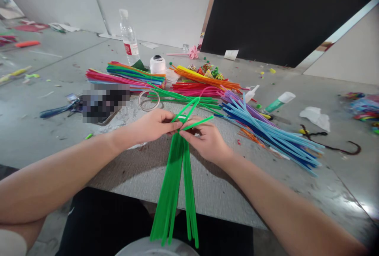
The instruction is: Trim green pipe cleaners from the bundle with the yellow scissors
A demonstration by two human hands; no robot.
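Green pipe cleaners (173, 181) hang side by side from my two hands, their lower ends reaching past the table's front edge. My left hand (161, 123) is closed, thumb and fingers pinching the upper part of the green strands. Right beside it, my right hand (205, 139) is closed too, gripping the green strands near the same spot. One strand makes a narrow bent loop above the fingers, and a short end sticks out to the right over my right hand. A small white strip shows between the hands. The fingertips partly hide where the strands meet.
Bundles of coloured pipe cleaners (272, 133) lie behind and to the right. A tape ring (149, 100), pliers (59, 110) and a blurred-out flat object (105, 104) are at left. Farther back stand a water bottle (128, 38) and a white spool (158, 65). A glue stick (280, 102) lies right.
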